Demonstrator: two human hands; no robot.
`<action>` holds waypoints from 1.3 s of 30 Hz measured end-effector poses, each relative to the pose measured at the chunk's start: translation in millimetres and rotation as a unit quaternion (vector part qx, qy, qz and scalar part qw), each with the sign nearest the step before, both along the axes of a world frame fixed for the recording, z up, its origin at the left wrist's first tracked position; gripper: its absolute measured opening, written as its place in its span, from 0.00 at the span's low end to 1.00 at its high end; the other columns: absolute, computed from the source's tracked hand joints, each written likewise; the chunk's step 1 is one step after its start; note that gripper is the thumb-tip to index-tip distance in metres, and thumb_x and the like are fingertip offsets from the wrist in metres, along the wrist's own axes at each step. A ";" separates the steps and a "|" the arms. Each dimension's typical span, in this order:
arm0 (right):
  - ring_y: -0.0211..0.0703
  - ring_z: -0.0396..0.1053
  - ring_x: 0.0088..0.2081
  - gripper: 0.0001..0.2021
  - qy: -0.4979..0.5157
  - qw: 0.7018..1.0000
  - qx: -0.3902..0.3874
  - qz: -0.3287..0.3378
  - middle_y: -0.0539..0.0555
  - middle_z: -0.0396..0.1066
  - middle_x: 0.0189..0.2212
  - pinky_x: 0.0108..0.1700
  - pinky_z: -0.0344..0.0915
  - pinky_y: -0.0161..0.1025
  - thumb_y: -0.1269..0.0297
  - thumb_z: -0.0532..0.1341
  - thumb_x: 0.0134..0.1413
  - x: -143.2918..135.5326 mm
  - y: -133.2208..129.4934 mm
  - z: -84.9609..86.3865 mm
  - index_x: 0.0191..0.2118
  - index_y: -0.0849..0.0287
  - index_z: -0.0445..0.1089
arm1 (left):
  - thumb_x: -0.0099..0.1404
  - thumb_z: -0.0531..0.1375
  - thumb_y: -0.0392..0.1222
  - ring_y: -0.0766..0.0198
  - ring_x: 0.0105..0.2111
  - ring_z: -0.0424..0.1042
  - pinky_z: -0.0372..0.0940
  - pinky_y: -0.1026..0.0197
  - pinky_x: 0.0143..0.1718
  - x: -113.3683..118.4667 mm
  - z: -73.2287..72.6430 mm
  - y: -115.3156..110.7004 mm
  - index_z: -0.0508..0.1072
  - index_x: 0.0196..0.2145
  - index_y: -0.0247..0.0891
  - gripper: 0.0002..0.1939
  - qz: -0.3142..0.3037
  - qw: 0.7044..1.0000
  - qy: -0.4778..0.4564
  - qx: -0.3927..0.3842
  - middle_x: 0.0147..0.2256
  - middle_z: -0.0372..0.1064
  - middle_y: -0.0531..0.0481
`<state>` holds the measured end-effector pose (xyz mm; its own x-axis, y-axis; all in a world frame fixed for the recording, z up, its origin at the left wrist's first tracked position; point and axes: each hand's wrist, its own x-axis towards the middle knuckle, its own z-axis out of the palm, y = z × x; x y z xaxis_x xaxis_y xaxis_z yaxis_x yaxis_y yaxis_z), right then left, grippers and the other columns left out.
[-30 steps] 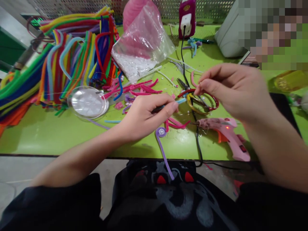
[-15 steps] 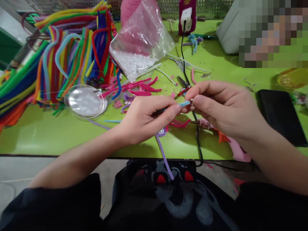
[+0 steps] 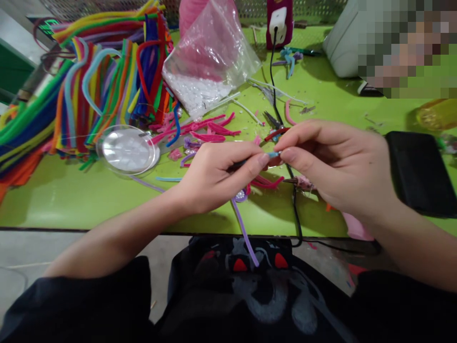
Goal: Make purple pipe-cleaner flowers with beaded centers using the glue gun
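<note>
My left hand point(image 3: 221, 174) pinches a short light-blue piece point(image 3: 273, 155) between thumb and forefinger above the green table point(image 3: 143, 205). The fingertips of my right hand point(image 3: 332, 166) are pressed together at the right end of that piece, and little of it shows between the hands. A purple pipe cleaner point(image 3: 244, 233) hangs down over the table edge below my left hand, near a beaded purple piece point(image 3: 240, 195). Pliers with red handles point(image 3: 274, 125) lie just behind my fingertips.
Bundled colourful pipe cleaners point(image 3: 103, 95) fill the back left, beside a bag of white beads point(image 3: 203, 90) and a clear spool point(image 3: 126, 150). A pink glue gun point(image 3: 357, 226), a black cable point(image 3: 294, 209) and a black phone-like object point(image 3: 421, 174) lie around my right hand.
My right fingers have shifted slightly left and closed nearer to my left fingertips, so less of the light-blue piece shows. My left hand has hardly moved.
</note>
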<state>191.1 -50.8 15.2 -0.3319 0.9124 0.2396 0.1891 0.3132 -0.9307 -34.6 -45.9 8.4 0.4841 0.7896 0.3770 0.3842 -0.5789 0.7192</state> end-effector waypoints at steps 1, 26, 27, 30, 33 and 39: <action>0.41 0.81 0.43 0.05 -0.019 0.999 0.022 -0.014 0.44 0.81 0.42 0.47 0.83 0.44 0.62 0.66 0.71 -0.2 -1.3 -1.1 0.42 0.42 0.79 | 0.79 0.60 0.41 0.71 0.25 0.65 0.61 0.66 0.29 0.2 0.1 -0.4 0.84 0.35 0.38 0.16 0.003 1.000 0.000 -0.001 0.26 0.72 0.54; 0.41 0.79 0.42 0.08 -0.069 0.960 0.270 0.022 0.49 0.81 0.41 0.45 0.77 0.42 0.71 0.70 0.68 12.4 10.4 -1.1 0.47 0.49 0.80 | 0.81 0.62 0.43 0.73 0.24 0.66 0.59 0.69 0.24 1.0 0.9 0.3 0.81 0.33 0.36 0.16 -0.080 0.989 -0.103 -0.073 0.24 0.70 0.55; 0.41 0.79 0.42 0.09 -0.087 0.952 0.294 0.017 0.49 0.82 0.41 0.46 0.78 0.43 0.72 0.69 0.67 13.6 11.3 -0.1 0.46 0.49 0.80 | 0.81 0.62 0.43 0.73 0.25 0.66 0.59 0.69 0.25 0.5 0.6 0.7 0.82 0.34 0.36 0.16 -0.083 0.988 -0.104 -0.080 0.24 0.70 0.55; 0.39 0.79 0.41 0.08 -0.139 0.924 0.357 0.012 0.49 0.81 0.40 0.45 0.78 0.40 0.74 0.68 0.67 13.8 12.2 -0.5 0.43 0.51 0.77 | 0.81 0.62 0.45 0.72 0.28 0.70 0.64 0.69 0.28 0.5 -2.6 1.1 0.83 0.38 0.36 0.15 -0.091 0.984 -0.101 -0.119 0.28 0.74 0.53; 0.37 0.80 0.43 0.07 -0.176 0.887 0.427 0.015 0.51 0.81 0.42 0.46 0.78 0.36 0.75 0.68 0.67 11.5 9.4 -3.5 0.44 0.55 0.75 | 0.78 0.66 0.49 0.68 0.33 0.74 0.69 0.66 0.35 2.0 -6.1 1.2 0.82 0.42 0.36 0.13 -0.082 0.978 -0.108 -0.159 0.35 0.79 0.49; 0.35 0.77 0.41 0.07 -0.201 0.884 0.421 0.001 0.50 0.77 0.38 0.44 0.75 0.35 0.75 0.66 0.67 9.2 0.8 -2.0 0.40 0.56 0.71 | 0.79 0.63 0.43 0.72 0.28 0.66 0.62 0.66 0.29 -0.6 1.3 3.5 0.77 0.35 0.37 0.13 -0.105 0.980 -0.079 -0.150 0.28 0.71 0.54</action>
